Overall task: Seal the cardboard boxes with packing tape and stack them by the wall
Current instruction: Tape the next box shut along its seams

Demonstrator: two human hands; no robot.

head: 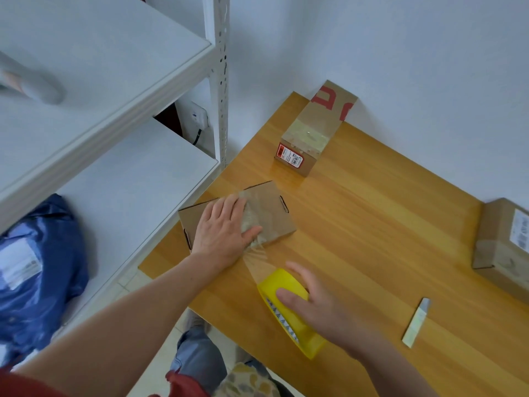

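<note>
3 boxes (pixel 312 130) on table (pixel 372 210), L hand (pixel 226 230) flat on nearest box (pixel 276 222), R hand (pixel 323 308) gripping 1 tape roll (pixel 297 330), 1 cutter (pixel 416 322)

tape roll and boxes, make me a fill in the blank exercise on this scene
The tape roll gripped by the right hand is ____ in colour.
The left hand lies flat on the ____ of the small box.
The box with red print touches the white ____ at its far end.
Missing words: yellow; top; wall.

On the surface (pixel 372 210), the near box (pixel 272 216) lies by the left edge — the tape roll (pixel 289 313) before it, the far box (pixel 315 124) behind, against the wall (pixel 400 67); shelving (pixel 120 179) stands left.
</note>
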